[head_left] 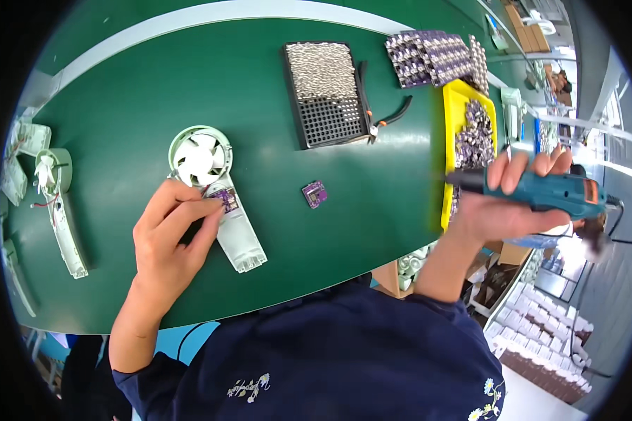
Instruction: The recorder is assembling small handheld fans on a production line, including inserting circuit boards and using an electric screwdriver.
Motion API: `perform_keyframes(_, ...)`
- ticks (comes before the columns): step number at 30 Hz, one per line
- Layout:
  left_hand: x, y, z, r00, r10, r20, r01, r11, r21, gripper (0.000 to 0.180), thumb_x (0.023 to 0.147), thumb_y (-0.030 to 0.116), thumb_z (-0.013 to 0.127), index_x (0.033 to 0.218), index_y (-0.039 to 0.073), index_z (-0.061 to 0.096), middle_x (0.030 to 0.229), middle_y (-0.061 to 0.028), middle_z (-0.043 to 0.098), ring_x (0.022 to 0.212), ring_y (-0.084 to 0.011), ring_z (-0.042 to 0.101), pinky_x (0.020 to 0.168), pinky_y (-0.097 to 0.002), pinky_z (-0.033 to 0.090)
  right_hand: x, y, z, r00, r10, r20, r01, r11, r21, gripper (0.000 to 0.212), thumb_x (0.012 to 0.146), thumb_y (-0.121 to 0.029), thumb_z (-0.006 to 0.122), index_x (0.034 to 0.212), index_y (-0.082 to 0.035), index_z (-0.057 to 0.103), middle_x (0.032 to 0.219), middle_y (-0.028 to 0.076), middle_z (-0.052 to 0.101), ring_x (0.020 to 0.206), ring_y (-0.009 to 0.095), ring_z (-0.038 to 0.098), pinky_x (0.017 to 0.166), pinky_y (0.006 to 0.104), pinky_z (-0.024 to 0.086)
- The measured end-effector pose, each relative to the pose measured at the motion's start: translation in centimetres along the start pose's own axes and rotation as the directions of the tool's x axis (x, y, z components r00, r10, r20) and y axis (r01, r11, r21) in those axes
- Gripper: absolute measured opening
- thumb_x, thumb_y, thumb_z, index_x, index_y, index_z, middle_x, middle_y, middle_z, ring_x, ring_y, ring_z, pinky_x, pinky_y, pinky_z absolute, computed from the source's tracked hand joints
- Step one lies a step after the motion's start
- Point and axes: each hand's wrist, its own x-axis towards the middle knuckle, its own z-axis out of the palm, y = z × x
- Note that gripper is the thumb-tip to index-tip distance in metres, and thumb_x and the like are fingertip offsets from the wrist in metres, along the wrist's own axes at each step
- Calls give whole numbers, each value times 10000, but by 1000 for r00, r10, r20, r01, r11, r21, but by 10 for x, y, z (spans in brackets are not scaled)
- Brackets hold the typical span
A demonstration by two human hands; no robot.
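Note:
A pale green handheld fan half-shell [244, 242] lies on the green table in front of me, its white fan blades [198, 158] at the far end. My left hand [165, 235] pinches a small purple circuit board [228, 198] against the top of the handle; its fingertips partly cover the board. To the right, my right hand [488, 210] is wrapped round a teal electric screwdriver [558, 191], raised over the yellow bin. The screwdriver's dark nose points left, and its tip is blurred. A second purple circuit board [314, 194] lies loose between the hands.
A black tray [294, 98] of small silvery parts stands at the back, with black-handled cutters [373, 130] beside it. Stacked purple board panels [432, 57] lie beyond a yellow bin [449, 140] of small parts. Other fan shells [64, 231] lie at far left.

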Motion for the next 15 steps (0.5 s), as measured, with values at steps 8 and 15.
perform_keyframes(8,-1,-1,1,1000,-9,6,9,1000,1,194,773,-89,821,923,0,736,898,-77,610,720,-200,641,636,-306,516,2,101,76,998,-7,-62,-6,981,-195,991,895,-902,297,1461,-96,398,854,49,569,476,141,473,399,294,438)
perform_keyframes(15,-1,-2,0,1000,-23,9,23,1000,-13,187,773,-93,819,905,-1,724,892,-72,610,700,-194,636,612,-308,509,0,112,76,995,18,-98,-39,976,-214,1002,899,-898,300,1421,-49,396,827,59,543,467,139,469,399,301,439)
